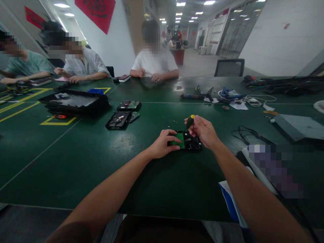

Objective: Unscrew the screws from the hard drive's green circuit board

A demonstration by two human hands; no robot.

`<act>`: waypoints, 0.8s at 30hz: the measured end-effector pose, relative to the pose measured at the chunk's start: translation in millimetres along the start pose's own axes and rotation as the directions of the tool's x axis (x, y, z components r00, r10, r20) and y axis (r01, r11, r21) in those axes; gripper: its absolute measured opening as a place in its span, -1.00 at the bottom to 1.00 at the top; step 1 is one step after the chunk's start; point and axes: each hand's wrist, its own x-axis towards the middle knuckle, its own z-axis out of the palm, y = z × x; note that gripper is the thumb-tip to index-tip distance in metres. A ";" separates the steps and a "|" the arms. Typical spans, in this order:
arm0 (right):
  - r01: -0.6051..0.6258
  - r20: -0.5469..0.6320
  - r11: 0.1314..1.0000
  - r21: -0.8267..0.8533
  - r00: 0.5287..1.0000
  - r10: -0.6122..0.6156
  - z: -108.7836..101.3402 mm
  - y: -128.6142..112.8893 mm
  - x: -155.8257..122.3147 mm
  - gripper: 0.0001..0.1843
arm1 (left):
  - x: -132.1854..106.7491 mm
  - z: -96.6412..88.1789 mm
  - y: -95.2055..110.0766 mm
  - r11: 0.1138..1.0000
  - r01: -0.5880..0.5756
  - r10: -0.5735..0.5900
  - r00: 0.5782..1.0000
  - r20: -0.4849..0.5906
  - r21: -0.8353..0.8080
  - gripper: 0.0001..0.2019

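Note:
On the green table lies a hard drive [192,143], its underside up, showing a green circuit board [180,137] and black casing. My left hand [162,144] grips its left end, with fingers and thumb over the board. A screwdriver [190,121] with a dark handle and yellow end is held in my right hand [205,132], above the drive's right part. The screwdriver's tip is hidden by my fingers. A few tiny screws [175,121] lie just beyond the drive.
Left of my hands lie two more drives [116,120] [129,105] and a loose circuit board [134,116]. A black tray [76,101] stands farther left. To the right are a grey metal box [298,126], cables [249,135] and tools [192,96]. Several people sit across the table.

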 end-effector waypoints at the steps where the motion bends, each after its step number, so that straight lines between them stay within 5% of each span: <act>1: 0.004 -0.003 1.000 -0.004 1.000 -0.004 0.5 0.3 -0.2 -0.55 | 0.0 0.1 -0.2 1.000 0.001 -0.001 1.000 0.002 0.001 -0.75; 18: 0.011 -0.031 1.000 -0.028 0.999 -0.012 0.4 -3.2 0.9 -0.62 | -0.4 -2.7 4.1 1.000 -0.007 0.007 1.000 0.004 0.003 -0.76; 24: -0.009 -0.019 0.998 0.069 1.000 0.011 1.6 -3.0 1.0 -0.45 | -1.2 -2.5 4.0 1.000 -0.004 0.004 1.000 -0.001 -0.006 -0.78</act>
